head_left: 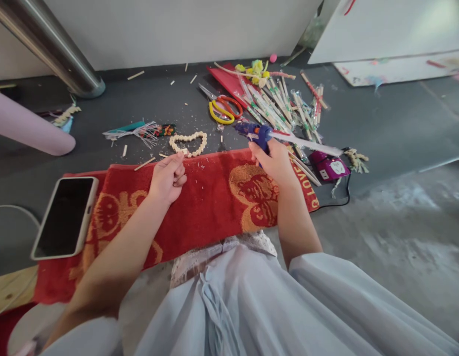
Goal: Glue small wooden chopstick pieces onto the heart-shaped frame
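Note:
My right hand (272, 160) is wrapped round a blue hot glue gun (253, 132), its nozzle toward the left and a long, whitish glue stick (307, 142) sticking out of its back. My left hand (168, 178) is closed in a pinch on a short piece of wooden stick (183, 151). Just beyond the left fingertips lies a heart-shaped outline (204, 141) made of small pale wooden pieces, on the dark surface. Under both hands a red towel (203, 198) with tan patterns is spread along the front edge.
Scissors (224, 109) with yellow and orange handles lie behind the glue gun, beside many wrapped chopsticks (268, 106). A purple plug adapter (329, 165) with a black cord is at right. A phone (66, 217) rests on the towel at left, near a metal post (62, 49).

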`<state>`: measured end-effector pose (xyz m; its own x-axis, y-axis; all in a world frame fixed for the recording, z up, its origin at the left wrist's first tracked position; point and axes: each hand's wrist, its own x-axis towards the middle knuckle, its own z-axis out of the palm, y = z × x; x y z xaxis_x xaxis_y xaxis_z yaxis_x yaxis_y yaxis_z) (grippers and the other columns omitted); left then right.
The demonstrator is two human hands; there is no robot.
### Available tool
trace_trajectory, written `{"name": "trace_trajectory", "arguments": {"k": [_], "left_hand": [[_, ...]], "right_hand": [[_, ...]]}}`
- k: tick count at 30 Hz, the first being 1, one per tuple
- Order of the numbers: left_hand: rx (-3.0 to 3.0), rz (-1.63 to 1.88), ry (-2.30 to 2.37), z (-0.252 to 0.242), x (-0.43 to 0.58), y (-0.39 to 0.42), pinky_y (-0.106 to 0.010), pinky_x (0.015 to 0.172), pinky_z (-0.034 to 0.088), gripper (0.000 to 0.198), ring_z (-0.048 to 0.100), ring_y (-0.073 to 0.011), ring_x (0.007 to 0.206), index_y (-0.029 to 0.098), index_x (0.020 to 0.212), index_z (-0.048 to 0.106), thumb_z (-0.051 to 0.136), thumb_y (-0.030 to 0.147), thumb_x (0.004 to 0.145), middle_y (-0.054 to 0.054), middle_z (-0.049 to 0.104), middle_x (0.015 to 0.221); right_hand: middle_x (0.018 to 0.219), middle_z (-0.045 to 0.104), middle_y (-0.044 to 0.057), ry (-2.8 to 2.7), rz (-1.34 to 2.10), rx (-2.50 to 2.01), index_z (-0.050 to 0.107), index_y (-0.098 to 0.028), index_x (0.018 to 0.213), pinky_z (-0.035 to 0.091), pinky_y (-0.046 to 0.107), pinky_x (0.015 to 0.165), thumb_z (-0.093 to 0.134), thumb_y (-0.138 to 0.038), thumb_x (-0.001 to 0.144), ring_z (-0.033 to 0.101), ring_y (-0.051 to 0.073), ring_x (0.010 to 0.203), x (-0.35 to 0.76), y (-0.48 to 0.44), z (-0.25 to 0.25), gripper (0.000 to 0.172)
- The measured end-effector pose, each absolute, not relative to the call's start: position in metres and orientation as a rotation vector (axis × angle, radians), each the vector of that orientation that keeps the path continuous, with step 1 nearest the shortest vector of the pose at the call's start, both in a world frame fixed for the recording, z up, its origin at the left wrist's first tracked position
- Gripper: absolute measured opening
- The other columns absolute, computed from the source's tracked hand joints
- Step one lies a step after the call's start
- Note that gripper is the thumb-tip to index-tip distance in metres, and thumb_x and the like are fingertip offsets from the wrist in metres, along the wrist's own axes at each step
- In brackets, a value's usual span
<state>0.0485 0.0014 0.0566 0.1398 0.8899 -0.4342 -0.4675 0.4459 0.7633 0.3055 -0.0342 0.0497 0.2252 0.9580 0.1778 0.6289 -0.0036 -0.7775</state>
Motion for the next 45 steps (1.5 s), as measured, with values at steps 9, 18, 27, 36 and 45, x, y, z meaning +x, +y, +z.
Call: {"name": "trace_trajectory", "arguments": {"k": [9, 18, 27, 36, 45], "left_hand": [[0.496, 1.050, 0.992, 0.054, 0.048, 0.003, -0.012, 0.032, 0.016, 0.027, 0.022, -0.0022, 0.034, 0.013, 0.069, 0.059, 0.052, 0.008, 0.095, 0.009, 0.035, 0.040], [0.481, 1.057, 0.957, 0.050, 0.047, 0.003, -0.012, 0.032, 0.017, 0.027, 0.023, -0.0026, 0.035, 0.013, 0.066, 0.060, 0.054, 0.007, 0.092, 0.008, 0.036, 0.041], [0.456, 1.064, 0.921, 0.047, 0.043, 0.001, -0.013, 0.034, 0.014, 0.019, 0.023, -0.0014, 0.035, 0.013, 0.066, 0.061, 0.077, 0.016, 0.075, 0.008, 0.039, 0.041], [0.425, 1.053, 0.873, 0.040, 0.042, 0.001, -0.015, 0.036, 0.012, 0.030, 0.021, -0.0010, 0.036, 0.013, 0.064, 0.062, 0.087, 0.029, 0.066, 0.009, 0.038, 0.040], [0.417, 1.041, 0.857, 0.039, 0.041, 0.000, -0.017, 0.037, 0.012, 0.035, 0.022, -0.0009, 0.037, 0.013, 0.064, 0.063, 0.091, 0.033, 0.061, 0.009, 0.035, 0.042]], "right_hand": [[0.117, 0.072, 0.017, -1.909, -0.013, -2.273, 0.064, -0.015, 0.117, 0.050, 0.047, 0.092, 0.067, -0.040, 0.084, 0.065, 0.037, 0.109, 0.328, -0.028, 0.046, 0.041], [0.116, 0.071, 0.019, -2.323, -0.026, -2.308, 0.065, -0.012, 0.123, 0.051, 0.045, 0.091, 0.052, -0.028, 0.095, 0.067, 0.035, 0.109, 0.319, -0.007, 0.095, 0.035], [0.114, 0.073, 0.015, -2.531, -0.074, -1.906, 0.074, -0.015, 0.106, 0.051, 0.043, 0.093, 0.051, -0.023, 0.093, 0.066, 0.032, 0.111, 0.231, 0.127, 0.089, 0.028], [0.116, 0.074, 0.015, -2.492, 0.031, -1.903, 0.075, -0.014, 0.108, 0.050, 0.040, 0.095, 0.054, -0.019, 0.090, 0.066, 0.029, 0.110, 0.193, 0.206, 0.057, 0.029], [0.109, 0.075, 0.020, -2.500, 0.065, -1.912, 0.077, -0.011, 0.102, 0.048, 0.043, 0.094, 0.055, -0.016, 0.087, 0.066, 0.030, 0.104, 0.192, 0.224, 0.043, 0.028]]}}
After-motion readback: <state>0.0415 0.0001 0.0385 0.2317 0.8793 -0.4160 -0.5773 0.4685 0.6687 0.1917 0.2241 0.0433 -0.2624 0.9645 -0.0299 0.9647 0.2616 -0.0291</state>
